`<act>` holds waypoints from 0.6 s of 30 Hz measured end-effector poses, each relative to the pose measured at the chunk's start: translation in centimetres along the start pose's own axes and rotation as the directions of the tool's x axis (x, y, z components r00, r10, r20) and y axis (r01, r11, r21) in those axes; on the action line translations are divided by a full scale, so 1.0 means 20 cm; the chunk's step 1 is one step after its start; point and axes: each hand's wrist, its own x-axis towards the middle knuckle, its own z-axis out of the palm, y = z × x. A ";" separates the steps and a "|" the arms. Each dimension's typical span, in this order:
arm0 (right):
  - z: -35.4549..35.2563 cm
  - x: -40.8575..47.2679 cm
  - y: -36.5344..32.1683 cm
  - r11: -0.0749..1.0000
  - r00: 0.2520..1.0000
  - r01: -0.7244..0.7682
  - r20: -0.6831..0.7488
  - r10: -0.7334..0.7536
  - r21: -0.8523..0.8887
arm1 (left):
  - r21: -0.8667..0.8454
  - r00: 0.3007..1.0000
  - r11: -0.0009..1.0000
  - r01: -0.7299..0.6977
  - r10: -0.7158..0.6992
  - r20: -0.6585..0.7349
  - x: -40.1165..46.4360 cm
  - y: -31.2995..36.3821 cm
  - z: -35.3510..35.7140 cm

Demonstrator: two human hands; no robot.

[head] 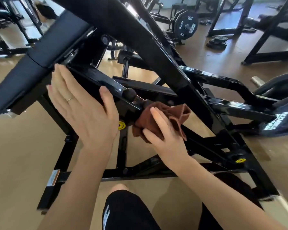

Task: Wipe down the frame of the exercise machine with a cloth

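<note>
Head view: the left hand (83,110) lies flat and open against a slanted bar of the glossy black steel frame of the exercise machine (156,52), fingers straight, thumb hooked over the bar's upper edge, a thin gold ring (70,98) on one finger. The right hand (163,135) grips a crumpled brown cloth (165,118), fingers curled round it, pressing it to the frame just below a round black knob (129,94), right beside the left thumb. A black padded cushion (45,52) runs along the frame above the left hand. Yellow round caps (121,125) sit on the lower frame, and an orange-and-white sticker (53,177) on the base bar is too small to read. On the wooden floor (15,155) behind, a black weight plate (188,27) reads "10KG".
</note>
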 end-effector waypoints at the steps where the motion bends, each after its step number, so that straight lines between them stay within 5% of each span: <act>1: -0.01 -0.07 0.05 0.999 0.998 -0.050 0.038 0.051 -0.017 | 0.029 1.000 1.000 -0.006 0.006 0.002 -0.01 0.00 0.01; 3: -0.01 -0.20 0.14 0.983 0.978 -0.181 0.105 0.181 -0.011 | 0.043 0.996 0.997 -0.070 0.072 -0.046 -0.04 0.00 0.05; 6: -0.01 -0.38 0.26 0.951 0.939 -0.309 0.151 0.309 -0.023 | -0.099 0.911 0.909 -0.406 0.394 -0.120 -0.22 0.07 0.12; 9: -0.01 -0.55 0.39 0.935 0.935 -0.327 0.096 0.342 -0.139 | -0.250 0.711 0.748 -0.615 0.663 0.234 -0.43 0.22 0.22; 13: -0.04 -0.70 0.49 0.898 0.908 -0.414 -0.002 0.418 -0.149 | -0.138 0.348 0.617 -0.775 0.599 0.721 -0.55 0.42 0.40; 18: -0.02 -0.72 0.51 0.803 0.801 -0.594 -0.061 0.596 0.052 | -0.092 0.176 0.525 -0.846 0.439 0.881 -0.63 0.64 0.56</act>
